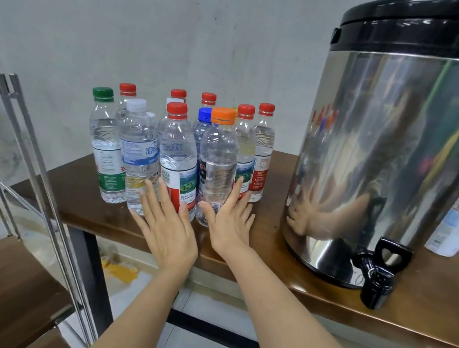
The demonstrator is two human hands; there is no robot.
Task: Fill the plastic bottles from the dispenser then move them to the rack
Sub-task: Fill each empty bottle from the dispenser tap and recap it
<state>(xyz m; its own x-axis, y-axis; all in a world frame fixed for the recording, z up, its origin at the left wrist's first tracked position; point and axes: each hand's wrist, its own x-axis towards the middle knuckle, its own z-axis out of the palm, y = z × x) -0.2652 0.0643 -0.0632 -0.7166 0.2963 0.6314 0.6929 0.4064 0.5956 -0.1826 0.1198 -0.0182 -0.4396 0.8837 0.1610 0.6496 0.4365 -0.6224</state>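
step: reaching for bottles [180, 149], counter [277, 180] left end
grip: left hand [168, 224], right hand [230, 224] wide, empty
next: likely grasp one, carry to dispenser [402, 154]

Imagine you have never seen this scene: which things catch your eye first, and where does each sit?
The big steel dispenser with its black lid dominates the right of the brown table, its black tap jutting over the front edge. Left of it stands a cluster of capped plastic bottles, the left hand and right hand spread flat before them.
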